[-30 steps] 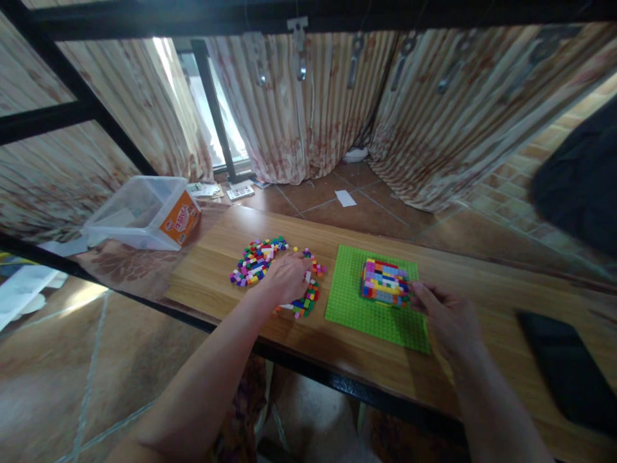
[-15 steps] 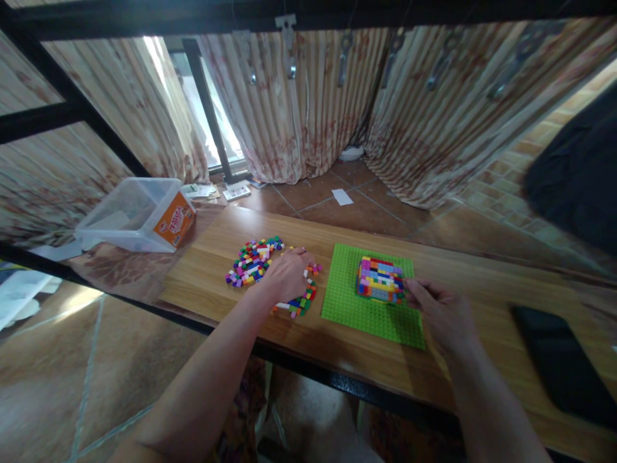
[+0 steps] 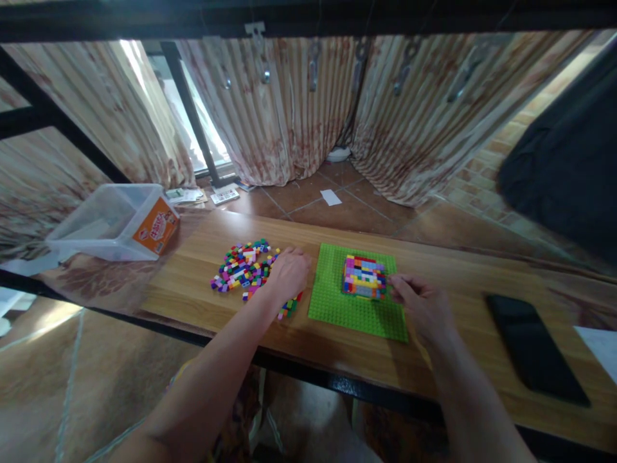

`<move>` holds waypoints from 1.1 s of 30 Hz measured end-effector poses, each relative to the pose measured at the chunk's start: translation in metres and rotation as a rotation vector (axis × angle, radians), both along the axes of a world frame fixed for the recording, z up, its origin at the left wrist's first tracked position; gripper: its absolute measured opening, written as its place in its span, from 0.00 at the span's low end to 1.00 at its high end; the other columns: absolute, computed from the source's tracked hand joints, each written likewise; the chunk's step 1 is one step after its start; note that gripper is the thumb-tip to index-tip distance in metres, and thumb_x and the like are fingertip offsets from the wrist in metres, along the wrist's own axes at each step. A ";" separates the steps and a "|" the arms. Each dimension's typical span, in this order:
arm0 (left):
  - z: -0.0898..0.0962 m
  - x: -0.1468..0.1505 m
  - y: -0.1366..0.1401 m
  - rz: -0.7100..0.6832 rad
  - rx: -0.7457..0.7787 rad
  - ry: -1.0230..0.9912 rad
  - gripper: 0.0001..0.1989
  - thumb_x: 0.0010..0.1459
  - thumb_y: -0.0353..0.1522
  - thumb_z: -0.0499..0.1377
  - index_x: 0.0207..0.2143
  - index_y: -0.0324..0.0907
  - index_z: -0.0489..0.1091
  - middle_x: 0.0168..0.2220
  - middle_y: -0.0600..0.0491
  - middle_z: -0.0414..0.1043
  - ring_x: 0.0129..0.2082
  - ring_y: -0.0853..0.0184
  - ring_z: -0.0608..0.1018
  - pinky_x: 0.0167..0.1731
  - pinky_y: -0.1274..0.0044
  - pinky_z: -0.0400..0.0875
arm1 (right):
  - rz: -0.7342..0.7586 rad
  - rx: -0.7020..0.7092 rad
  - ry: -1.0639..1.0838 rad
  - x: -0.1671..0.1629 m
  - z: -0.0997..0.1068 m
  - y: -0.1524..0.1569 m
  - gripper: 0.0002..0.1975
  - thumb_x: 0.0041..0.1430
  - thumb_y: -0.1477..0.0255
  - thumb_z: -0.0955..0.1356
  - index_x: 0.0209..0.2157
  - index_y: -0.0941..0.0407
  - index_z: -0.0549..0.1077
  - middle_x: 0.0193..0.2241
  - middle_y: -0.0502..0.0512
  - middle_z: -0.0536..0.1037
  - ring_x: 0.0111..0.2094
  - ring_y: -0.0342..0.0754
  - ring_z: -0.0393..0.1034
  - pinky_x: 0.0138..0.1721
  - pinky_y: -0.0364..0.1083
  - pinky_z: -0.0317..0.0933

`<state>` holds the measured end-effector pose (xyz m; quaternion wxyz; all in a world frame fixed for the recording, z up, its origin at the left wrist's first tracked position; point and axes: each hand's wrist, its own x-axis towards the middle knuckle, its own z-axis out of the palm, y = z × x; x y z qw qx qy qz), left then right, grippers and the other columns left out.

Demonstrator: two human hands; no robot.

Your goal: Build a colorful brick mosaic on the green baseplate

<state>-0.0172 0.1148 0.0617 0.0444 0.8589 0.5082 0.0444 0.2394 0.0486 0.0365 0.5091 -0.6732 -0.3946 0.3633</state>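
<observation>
My left hand (image 3: 290, 271) is over the right side of a pile of small coloured toy bricks (image 3: 241, 265), its fingers curled down and together. Its fingertips are hidden, so I cannot see what it holds. On a green studded baseplate (image 3: 328, 302) stands a low rectangular block of multicoloured bricks (image 3: 365, 278), built in layers. My right hand (image 3: 424, 305) is closed in a pinch at the right side of this brick block, over the baseplate's right edge. Whatever lies between its thumb and forefinger is too small to make out.
A black phone-like slab (image 3: 535, 347) lies on the wooden table (image 3: 187, 289) at the right, near a white sheet (image 3: 600, 347). A clear plastic box (image 3: 110, 222) with an orange label stands at the left. Striped curtains (image 3: 289, 116) hang behind the table.
The view has shifted, so the table and everything on it appear further left. My left hand has moved slightly towards the baseplate at the pile's edge. My right hand stays beside the brick block.
</observation>
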 end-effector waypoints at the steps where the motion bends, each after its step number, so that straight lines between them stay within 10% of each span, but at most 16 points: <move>1: 0.000 0.000 0.000 0.011 0.006 -0.028 0.10 0.59 0.25 0.52 0.33 0.36 0.74 0.37 0.44 0.76 0.41 0.59 0.75 0.48 0.69 0.66 | -0.008 0.010 0.003 0.001 0.000 0.000 0.18 0.42 0.56 0.74 0.28 0.56 0.80 0.25 0.53 0.79 0.26 0.44 0.71 0.28 0.43 0.67; 10: -0.001 0.031 -0.019 -0.020 -0.443 -0.834 0.07 0.59 0.29 0.55 0.33 0.38 0.74 0.31 0.52 0.76 0.32 0.69 0.74 0.35 0.77 0.66 | 0.151 0.359 -0.157 -0.016 0.010 -0.011 0.07 0.54 0.65 0.72 0.34 0.52 0.80 0.34 0.52 0.80 0.35 0.46 0.73 0.39 0.47 0.68; 16: 0.003 0.053 -0.035 -0.003 -0.843 -1.252 0.08 0.54 0.32 0.61 0.33 0.36 0.74 0.28 0.54 0.73 0.28 0.73 0.71 0.32 0.79 0.64 | 0.400 0.339 -0.302 -0.036 0.020 -0.023 0.08 0.58 0.64 0.70 0.38 0.50 0.80 0.38 0.53 0.80 0.38 0.47 0.73 0.41 0.48 0.68; 27: 0.003 0.060 -0.036 0.088 -0.990 -1.364 0.09 0.52 0.33 0.65 0.33 0.35 0.73 0.25 0.56 0.71 0.23 0.77 0.68 0.29 0.80 0.63 | 0.430 0.330 -0.296 -0.034 0.019 -0.021 0.07 0.58 0.64 0.71 0.34 0.49 0.81 0.34 0.51 0.80 0.36 0.46 0.73 0.39 0.46 0.66; 33: -0.001 0.063 -0.040 0.076 -1.005 -1.285 0.06 0.57 0.31 0.60 0.35 0.35 0.72 0.28 0.53 0.75 0.25 0.75 0.71 0.30 0.80 0.65 | 0.143 0.305 -0.293 -0.010 0.007 -0.012 0.09 0.52 0.61 0.73 0.30 0.51 0.81 0.33 0.53 0.80 0.34 0.48 0.73 0.37 0.47 0.66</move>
